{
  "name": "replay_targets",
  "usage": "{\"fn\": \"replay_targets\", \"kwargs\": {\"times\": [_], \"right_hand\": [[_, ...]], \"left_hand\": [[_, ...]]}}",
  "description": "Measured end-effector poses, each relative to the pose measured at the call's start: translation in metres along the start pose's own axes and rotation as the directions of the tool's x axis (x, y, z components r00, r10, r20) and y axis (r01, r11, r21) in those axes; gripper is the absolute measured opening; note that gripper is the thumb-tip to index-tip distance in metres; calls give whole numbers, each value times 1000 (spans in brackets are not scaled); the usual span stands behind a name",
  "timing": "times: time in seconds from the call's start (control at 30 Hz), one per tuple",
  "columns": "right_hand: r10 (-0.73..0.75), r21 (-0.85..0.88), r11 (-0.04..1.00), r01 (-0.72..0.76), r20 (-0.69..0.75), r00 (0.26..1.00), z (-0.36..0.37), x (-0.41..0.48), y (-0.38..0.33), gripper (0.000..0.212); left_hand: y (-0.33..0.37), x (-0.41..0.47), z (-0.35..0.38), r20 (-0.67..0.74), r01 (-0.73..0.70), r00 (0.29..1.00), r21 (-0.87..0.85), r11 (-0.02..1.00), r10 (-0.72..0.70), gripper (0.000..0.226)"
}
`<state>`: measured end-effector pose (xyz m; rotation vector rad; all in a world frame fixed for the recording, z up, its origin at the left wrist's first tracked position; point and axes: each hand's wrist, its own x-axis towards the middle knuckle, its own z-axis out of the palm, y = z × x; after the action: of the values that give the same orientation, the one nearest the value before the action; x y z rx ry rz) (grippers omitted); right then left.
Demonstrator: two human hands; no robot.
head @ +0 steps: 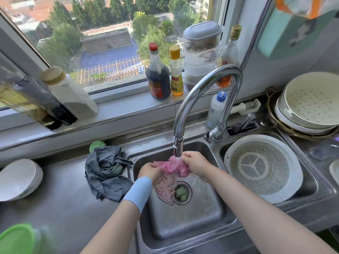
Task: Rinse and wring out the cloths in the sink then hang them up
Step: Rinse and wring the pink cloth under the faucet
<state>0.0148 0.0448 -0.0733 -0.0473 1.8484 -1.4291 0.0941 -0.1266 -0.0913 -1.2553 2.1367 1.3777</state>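
Observation:
Over the steel sink (201, 217) I hold a pink cloth (174, 166) under the running faucet (205, 88). My left hand (150, 171), with a light blue wristband, grips the cloth's left side. My right hand (194, 163) grips its right side, just below the spout. The cloth's paler lower end hangs down toward the drain (181, 193). A crumpled dark grey cloth (106, 173) lies on the counter left of the sink, with a green cloth (97, 144) partly tucked behind and inside it.
A white colander (262, 167) fills the right basin. Stacked white strainers (310, 105) sit at the right. Bottles (158, 74) and a storage container (201, 52) line the windowsill. A white bowl (18, 178) and a green lid (16, 239) sit on the left counter.

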Motion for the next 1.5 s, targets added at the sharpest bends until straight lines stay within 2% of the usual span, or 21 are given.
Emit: {"fn": "replay_targets", "kwargs": {"times": [0.03, 0.07, 0.1, 0.13, 0.23, 0.3, 0.33, 0.4, 0.5, 0.57, 0.67, 0.77, 0.83, 1.0, 1.1, 1.17, 1.23, 1.33, 1.37, 1.43, 1.5], "right_hand": [[22, 50, 998, -25, 71, 997, 4, -3, -7, 16], [15, 85, 996, -27, 131, 991, 6, -3, -12, 27], [6, 106, 994, -23, 162, 987, 8, -3, -14, 45], [-12, 92, 996, -3, 167, 986, 10, -2, -16, 50], [-41, -24, 999, 44, 112, 993, 9, 2, -18, 28], [-33, -98, 995, 36, 28, 999, 2, 7, -17, 23], [-37, -142, 989, 32, -31, 999, -3, 10, -15, 20], [-72, -272, 961, 42, -104, 992, -14, 12, -11, 39], [-131, -483, 870, 97, -35, 991, -26, 5, -3, 41], [-135, -485, 865, 133, 30, 990, -28, 2, 1, 38], [-167, -301, 939, 169, 35, 985, -25, 1, 6, 16], [-189, -210, 962, 175, -46, 981, -22, -2, 5, 27], [-150, -199, 971, 130, -92, 984, -18, -4, 4, 24], [14, -263, 964, -29, -60, 998, -8, -3, -3, 29], [148, -503, 861, -79, 100, 984, -14, -7, -5, 14], [230, -569, 816, -108, 147, 962, -17, -10, -3, 15], [221, -498, 856, -141, 105, 970, -14, -10, -5, 22], [-2, -442, 897, -18, -44, 999, 4, -8, -12, 34], [-52, -362, 932, 17, -88, 995, 12, -8, -15, 31], [-54, -242, 970, 27, -103, 993, 24, -7, -18, 17], [-29, -227, 974, 15, -58, 998, 34, -11, -20, 15]], "left_hand": [[1, -3, 1, 9, -31, 999, 82, 996, 30, 25], [4, -6, 3, 31, -97, 995, 104, 990, 94, 39], [10, -10, 6, 85, -185, 980, 46, 982, 181, 50], [16, -13, 8, 151, -266, 951, -42, 963, 270, 56], [32, -18, 9, 258, -407, 868, -120, 906, 424, 40], [40, -17, 5, 268, -445, 863, 1, 896, 428, 19], [42, -15, 2, 263, -459, 868, 97, 883, 422, 22], [47, -12, 0, 239, -479, 873, 268, 835, 425, 30], [52, -9, -1, 237, -515, 857, 434, 739, 458, 29], [51, -7, -1, 296, -553, 832, 491, 673, 468, 33], [43, -4, -6, 369, -550, 832, 456, 700, 414, 28], [39, 0, -17, 384, -535, 841, 489, 689, 380, 17], [38, 1, -24, 336, -488, 872, 554, 674, 355, 15], [42, -1, -27, 259, -399, 914, 708, 582, 312, 24], [37, 1, -35, 153, -352, 923, 706, 614, 353, 41], [26, 0, -42, 113, -322, 939, 627, 709, 326, 41], [13, 0, -46, 32, -279, 953, 478, 833, 300, 33], [-1, -2, -40, -164, -116, 976, 156, 981, 142, 12], [-4, -5, -35, -186, -22, 982, -5, 1000, 21, 24], [-4, -11, -19, -6, 145, 987, -399, 905, -160, 33], [0, -19, -2, 278, 293, 950, -636, 714, -142, 29]]}}
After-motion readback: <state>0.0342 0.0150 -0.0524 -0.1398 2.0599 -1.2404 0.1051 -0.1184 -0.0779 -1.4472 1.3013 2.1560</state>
